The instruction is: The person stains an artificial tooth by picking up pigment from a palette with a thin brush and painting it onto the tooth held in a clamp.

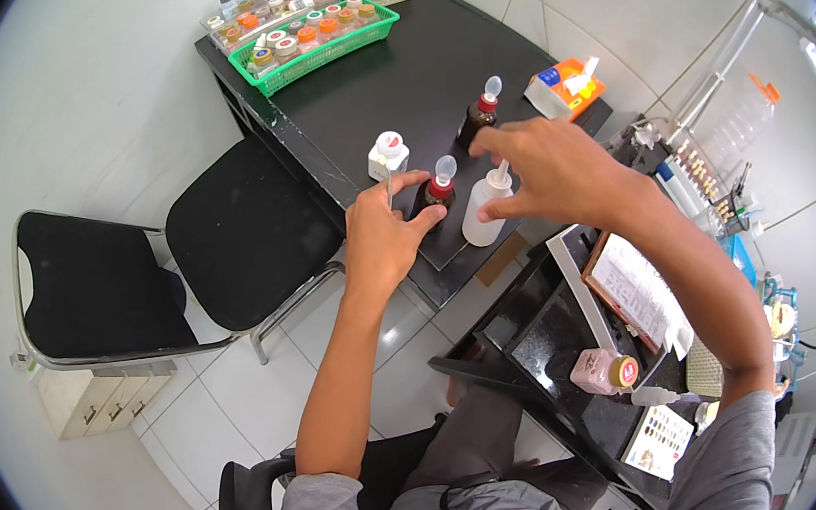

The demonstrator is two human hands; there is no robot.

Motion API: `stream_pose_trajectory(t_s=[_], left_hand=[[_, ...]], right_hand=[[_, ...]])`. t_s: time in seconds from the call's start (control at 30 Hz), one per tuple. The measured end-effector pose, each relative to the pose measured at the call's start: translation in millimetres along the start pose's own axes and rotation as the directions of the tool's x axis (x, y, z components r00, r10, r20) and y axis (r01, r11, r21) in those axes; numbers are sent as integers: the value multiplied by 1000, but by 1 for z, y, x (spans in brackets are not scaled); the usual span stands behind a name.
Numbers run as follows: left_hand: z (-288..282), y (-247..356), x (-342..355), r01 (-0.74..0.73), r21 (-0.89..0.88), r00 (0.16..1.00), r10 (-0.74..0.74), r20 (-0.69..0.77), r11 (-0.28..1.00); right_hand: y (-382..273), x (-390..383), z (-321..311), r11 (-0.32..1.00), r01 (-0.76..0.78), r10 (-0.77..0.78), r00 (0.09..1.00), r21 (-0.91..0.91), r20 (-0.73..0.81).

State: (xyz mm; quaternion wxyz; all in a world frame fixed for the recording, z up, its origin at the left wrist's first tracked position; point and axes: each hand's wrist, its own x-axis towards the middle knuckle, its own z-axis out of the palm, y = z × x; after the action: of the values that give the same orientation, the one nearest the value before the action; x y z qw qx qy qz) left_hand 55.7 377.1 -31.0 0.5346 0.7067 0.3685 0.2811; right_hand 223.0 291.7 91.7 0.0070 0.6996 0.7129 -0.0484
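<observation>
My left hand (pixel 380 233) grips a brown dropper bottle (pixel 438 193) with a red collar and clear bulb; a thin metal tool (pixel 389 187) stands up among its fingers. My right hand (pixel 549 163) curls over a white plastic bottle (pixel 485 222), thumb at its shoulder and fingers around a pale stem (pixel 502 170) at its top; their exact grip is partly hidden. A second brown dropper bottle (pixel 475 118) stands behind that hand, and a small white lidded bottle (pixel 388 157) is just behind my left fingers, all on the black table (pixel 358 79).
Jars fill a green basket (pixel 311 63) and trays behind it. An orange tissue box (pixel 559 92) sits at the table's right. A black chair (pixel 243 223) is left. A lower black desk (pixel 539 341) holds a pink jar (pixel 597 371), clipboard (pixel 633 290) and tools.
</observation>
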Motion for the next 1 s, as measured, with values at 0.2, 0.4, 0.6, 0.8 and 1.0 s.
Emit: stream_pose_trajectory(t_s=[0.2,0.4,0.6,0.8,1.0], left_hand=[[4,-3,-3,17,-62,1000,-18,-8,998],[1,-5,3,22,-54,1000,-22,9,998],[4,-8,4,-50,-26,999,49,-21,998],[3,-8,6,-49,-29,999,49,2,998],[5,-6,10,-70,55,998,70,-1,996]], right_hand=[[16,17,25,989,-114,121,991,95,-64],[14,28,18,993,80,-109,904,-88,-413],[-20,18,18,994,88,-100,965,-62,-241],[-24,45,33,999,-29,30,1000,29,-2],[-17,47,43,983,150,-141,986,107,-86]])
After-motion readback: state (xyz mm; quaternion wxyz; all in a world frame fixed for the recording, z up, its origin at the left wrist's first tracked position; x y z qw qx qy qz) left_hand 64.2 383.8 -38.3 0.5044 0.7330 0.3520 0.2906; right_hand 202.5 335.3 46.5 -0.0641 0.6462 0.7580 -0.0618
